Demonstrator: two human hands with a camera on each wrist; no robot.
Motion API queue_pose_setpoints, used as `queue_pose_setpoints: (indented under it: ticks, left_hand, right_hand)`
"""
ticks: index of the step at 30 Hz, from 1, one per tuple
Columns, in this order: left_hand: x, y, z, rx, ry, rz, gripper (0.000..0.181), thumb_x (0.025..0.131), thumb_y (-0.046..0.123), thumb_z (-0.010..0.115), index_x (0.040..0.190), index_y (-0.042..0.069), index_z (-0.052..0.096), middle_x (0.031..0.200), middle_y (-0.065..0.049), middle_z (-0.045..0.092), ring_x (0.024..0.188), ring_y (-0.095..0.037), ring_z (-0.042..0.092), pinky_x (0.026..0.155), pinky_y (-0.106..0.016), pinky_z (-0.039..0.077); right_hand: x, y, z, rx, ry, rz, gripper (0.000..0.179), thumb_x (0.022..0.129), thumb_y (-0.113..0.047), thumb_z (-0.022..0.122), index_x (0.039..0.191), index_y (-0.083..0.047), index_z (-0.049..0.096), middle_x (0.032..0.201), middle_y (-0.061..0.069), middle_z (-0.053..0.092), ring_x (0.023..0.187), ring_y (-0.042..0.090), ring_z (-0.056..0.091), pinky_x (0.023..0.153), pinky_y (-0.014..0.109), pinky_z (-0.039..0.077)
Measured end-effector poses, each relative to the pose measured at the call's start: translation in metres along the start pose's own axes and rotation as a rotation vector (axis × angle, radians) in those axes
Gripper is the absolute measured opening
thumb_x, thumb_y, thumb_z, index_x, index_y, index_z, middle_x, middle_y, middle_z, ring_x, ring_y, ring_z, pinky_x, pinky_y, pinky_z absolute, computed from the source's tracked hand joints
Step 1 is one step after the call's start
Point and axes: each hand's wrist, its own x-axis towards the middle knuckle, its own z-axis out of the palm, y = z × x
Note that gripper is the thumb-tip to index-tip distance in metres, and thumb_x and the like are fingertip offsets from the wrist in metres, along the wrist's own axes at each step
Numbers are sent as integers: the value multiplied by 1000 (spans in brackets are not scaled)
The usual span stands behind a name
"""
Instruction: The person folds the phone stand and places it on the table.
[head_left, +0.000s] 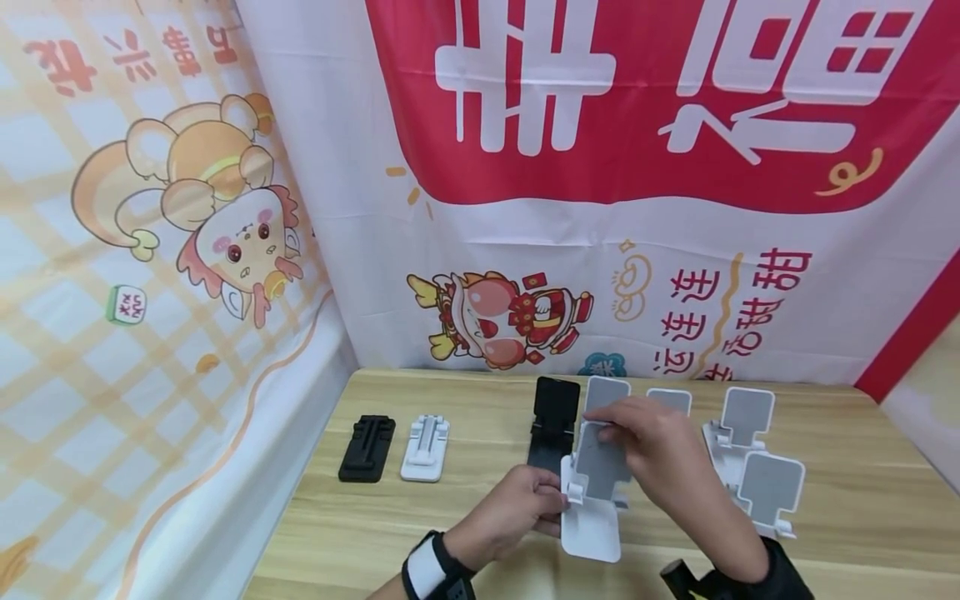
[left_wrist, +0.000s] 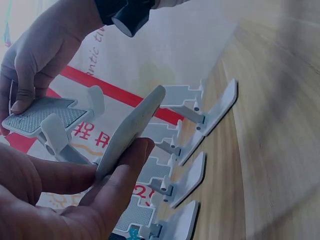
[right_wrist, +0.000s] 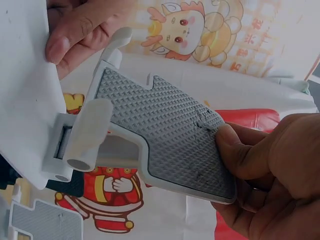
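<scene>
A white phone stand [head_left: 591, 535] with a grey textured pad [right_wrist: 165, 130] is held unfolded above the table between both hands. My left hand [head_left: 517, 504] pinches the edge of its flat base [left_wrist: 131, 127] between thumb and fingers. At the pad's far end, my right hand [head_left: 663, 442] grips the plate, thumb [right_wrist: 232, 145] on the grey face and fingers beneath. The hinge arm and two small white lips show between base and plate. Just behind the held stand, an unfolded black phone stand [head_left: 557, 408] is partly covered by it.
Several unfolded white stands [head_left: 772, 492] stand on the wooden table [head_left: 480, 417] behind and right of my hands. Folded flat at the left lie a black stand [head_left: 366, 450] and a white stand [head_left: 425, 450]. Printed cloth [head_left: 375, 292] hangs along the table's back and left.
</scene>
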Motion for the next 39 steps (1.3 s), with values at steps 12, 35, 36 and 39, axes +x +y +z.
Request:
queue_pose_setpoints:
  ticks: [12, 35, 36, 39]
  left_hand:
    - [-6, 10, -9, 0, 21, 0, 23, 91, 1, 57, 111, -8, 63, 98, -13, 71, 85, -23, 71, 72, -35, 60]
    - [-15, 26, -20, -23, 3, 15, 27, 91, 3, 59, 115, -8, 62, 97, -14, 72, 85, -23, 71, 73, -34, 60]
    - [-15, 27, -20, -24, 3, 11, 27, 90, 4, 59, 115, -8, 62, 97, -14, 72, 84, -23, 71, 73, -33, 60]
    - [-17, 28, -19, -36, -2, 0, 27, 90, 5, 60, 114, -7, 62, 96, -15, 73, 84, -23, 72, 73, -33, 60]
  right_hand:
    - [2, 4, -2, 125, -71, 107, 42, 77, -26, 78, 116, -17, 69, 110, -2, 72, 99, 15, 67, 81, 37, 58]
    - [-7, 12, 16, 486, -219, 342, 52, 71, -35, 79, 115, -11, 64, 99, 2, 72, 82, 11, 68, 71, 25, 59]
    - [-7, 13, 17, 488, -200, 321, 50, 71, -32, 79, 114, -11, 64, 98, 2, 73, 83, 11, 68, 71, 26, 59]
    - [-7, 14, 21, 455, -139, 261, 44, 71, -22, 81, 110, -12, 65, 96, 0, 73, 84, 11, 69, 72, 26, 59]
